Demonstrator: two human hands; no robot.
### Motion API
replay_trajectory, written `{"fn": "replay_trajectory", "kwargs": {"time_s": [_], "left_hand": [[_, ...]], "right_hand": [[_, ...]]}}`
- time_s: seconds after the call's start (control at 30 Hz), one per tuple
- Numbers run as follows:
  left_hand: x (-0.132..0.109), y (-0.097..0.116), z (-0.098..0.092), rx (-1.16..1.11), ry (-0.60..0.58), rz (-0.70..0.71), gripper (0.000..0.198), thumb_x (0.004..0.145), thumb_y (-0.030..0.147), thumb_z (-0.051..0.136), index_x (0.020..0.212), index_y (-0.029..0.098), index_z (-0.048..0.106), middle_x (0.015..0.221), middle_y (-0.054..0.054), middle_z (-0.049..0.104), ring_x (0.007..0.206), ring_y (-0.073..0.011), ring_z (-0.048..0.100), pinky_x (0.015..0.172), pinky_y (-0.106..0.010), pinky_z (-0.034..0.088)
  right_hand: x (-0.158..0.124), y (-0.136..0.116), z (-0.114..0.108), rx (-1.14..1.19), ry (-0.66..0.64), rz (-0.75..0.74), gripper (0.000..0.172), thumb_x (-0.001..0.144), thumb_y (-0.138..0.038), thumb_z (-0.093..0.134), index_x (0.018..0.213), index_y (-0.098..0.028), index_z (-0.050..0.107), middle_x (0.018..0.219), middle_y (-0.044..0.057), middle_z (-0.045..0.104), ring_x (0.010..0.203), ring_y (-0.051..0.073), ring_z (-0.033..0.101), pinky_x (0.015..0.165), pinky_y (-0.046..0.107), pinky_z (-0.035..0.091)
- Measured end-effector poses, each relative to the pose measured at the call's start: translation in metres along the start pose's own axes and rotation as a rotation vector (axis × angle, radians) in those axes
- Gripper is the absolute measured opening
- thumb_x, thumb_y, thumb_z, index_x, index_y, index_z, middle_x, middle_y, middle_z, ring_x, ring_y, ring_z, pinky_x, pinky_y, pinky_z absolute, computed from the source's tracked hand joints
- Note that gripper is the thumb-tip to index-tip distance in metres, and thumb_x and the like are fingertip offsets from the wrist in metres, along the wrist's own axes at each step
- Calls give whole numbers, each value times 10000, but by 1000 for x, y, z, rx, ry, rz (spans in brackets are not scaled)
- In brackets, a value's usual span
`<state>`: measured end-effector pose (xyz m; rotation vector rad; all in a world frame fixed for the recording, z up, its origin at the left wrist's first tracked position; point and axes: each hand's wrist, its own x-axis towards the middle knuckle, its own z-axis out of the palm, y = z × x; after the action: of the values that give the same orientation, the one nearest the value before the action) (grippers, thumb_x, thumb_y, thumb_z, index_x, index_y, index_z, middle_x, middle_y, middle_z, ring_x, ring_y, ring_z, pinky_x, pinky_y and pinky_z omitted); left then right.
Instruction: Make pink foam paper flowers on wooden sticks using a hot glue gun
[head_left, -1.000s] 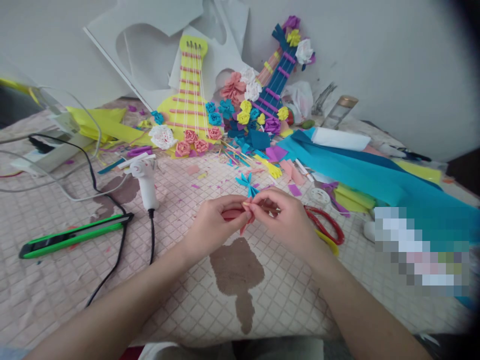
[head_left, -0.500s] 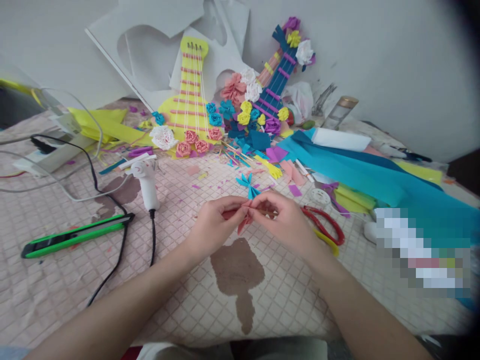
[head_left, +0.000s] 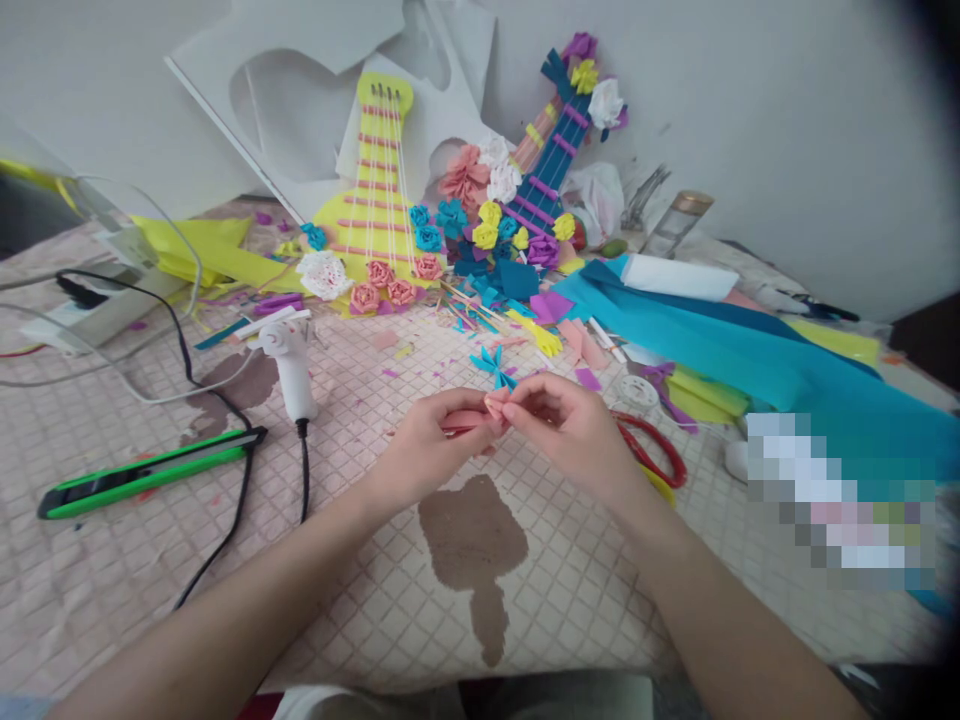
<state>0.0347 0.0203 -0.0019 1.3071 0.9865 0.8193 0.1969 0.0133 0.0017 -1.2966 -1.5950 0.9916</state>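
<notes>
Left hand, right hand, fingers pinching pink paper, near tablecloth edge (well apart)

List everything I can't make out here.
Head view: pink paper, its full shape; left hand and right hand cover much of it.
Head view: red loop, where it leads; the right hand hides that.
Head view: whatever the pixelated patch covers.
Head view: pale cloth, cut off by the bottom edge.
</notes>
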Motion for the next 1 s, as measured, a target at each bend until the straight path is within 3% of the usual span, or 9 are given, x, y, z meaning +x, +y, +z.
{"fn": "replay_trajectory", "kwargs": {"time_s": [0.3, 0.67, 1.0], "left_hand": [[0, 3, 1, 41, 76, 26, 190, 716, 287, 671, 818, 132, 632, 676, -17, 645, 614, -112, 590, 582, -215, 466], [1, -1, 1, 43, 73, 123, 178, 781, 293, 608, 796, 121, 652, 648, -21, 632, 573, -97, 548, 545, -207, 443], [2, -5, -3, 96, 108, 129, 226, 779, 334, 621, 856, 125, 663, 699, -40, 663, 592, -105, 560, 528, -200, 430]], "right_hand": [[1, 0, -1, -67, 46, -3, 84, 737, -252, 628, 755, -187, 578, 798, 31, 671, 699, 151, 617, 638, 297, 506], [1, 1, -3, -7, -20, 32, 148, 728, -294, 651, 718, -179, 559, 728, 17, 630, 656, 140, 587, 615, 292, 484], [2, 1, -5, 31, -61, 30, 92, 765, -258, 608, 753, -180, 561, 776, 16, 643, 701, 133, 612, 669, 288, 498]]}}
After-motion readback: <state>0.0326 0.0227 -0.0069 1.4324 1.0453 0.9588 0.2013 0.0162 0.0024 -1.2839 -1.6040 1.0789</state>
